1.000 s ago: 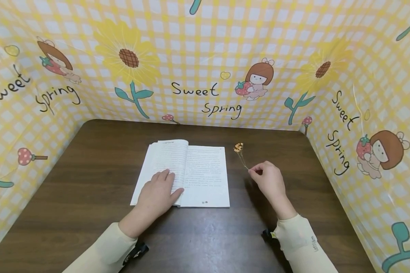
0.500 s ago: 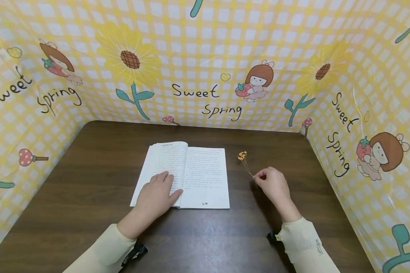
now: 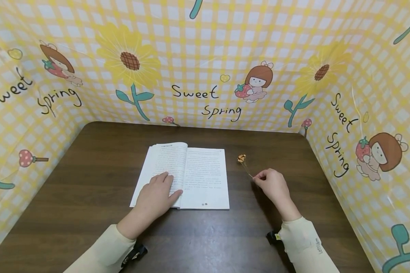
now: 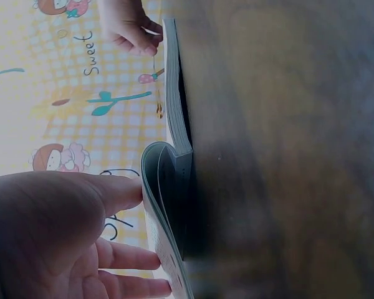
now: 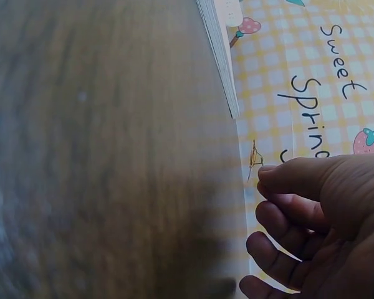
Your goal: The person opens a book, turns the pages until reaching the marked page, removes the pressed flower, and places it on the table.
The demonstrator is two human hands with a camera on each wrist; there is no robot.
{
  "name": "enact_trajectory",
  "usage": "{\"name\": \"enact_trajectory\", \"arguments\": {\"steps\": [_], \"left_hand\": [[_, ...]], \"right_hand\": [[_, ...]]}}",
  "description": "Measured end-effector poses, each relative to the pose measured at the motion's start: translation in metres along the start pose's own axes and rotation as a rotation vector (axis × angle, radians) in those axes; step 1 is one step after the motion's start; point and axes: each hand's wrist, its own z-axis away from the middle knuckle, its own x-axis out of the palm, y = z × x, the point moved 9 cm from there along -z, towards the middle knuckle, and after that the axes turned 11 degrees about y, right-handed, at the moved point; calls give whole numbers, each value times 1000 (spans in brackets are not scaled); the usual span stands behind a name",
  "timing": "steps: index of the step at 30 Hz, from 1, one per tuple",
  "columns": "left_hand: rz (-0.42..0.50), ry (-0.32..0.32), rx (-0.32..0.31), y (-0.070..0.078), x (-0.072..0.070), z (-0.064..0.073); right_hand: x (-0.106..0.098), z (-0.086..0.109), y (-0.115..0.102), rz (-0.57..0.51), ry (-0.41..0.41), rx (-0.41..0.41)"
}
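Observation:
An open book [image 3: 205, 174] lies on the table, its left-hand pages bulging up near the spine. My left hand [image 3: 156, 191] rests on the left page with fingers spread; the left wrist view shows thumb and fingertips touching the curved paper. To the right of the book, my right hand [image 3: 272, 184] pinches the thin stems of a small dried flower sprig [image 3: 242, 159] between thumb and index finger. Its orange-yellow heads point away toward the back, between the book and my hand. In the right wrist view the sprig [image 5: 255, 156] appears just beyond the fingertips.
The dark brown wooden table [image 3: 71, 182] carries the book. A yellow checked cloth [image 3: 191, 57] with printed flowers and figures walls the back and both sides. Black straps [image 3: 134, 254] sit under both cream sleeves.
My right hand has moved slightly right and nearer to me with the flower sprig, then stays almost still. The left hand keeps its place on the book.

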Motion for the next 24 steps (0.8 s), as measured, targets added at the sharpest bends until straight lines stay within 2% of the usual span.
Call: {"name": "enact_trajectory", "arguments": {"steps": [13, 24], "left_hand": [[6, -2, 0, 0, 1, 1], [4, -1, 0, 0, 1, 1]], "right_hand": [[9, -2, 11, -9, -45, 24], [13, -1, 11, -4, -61, 5]]}}
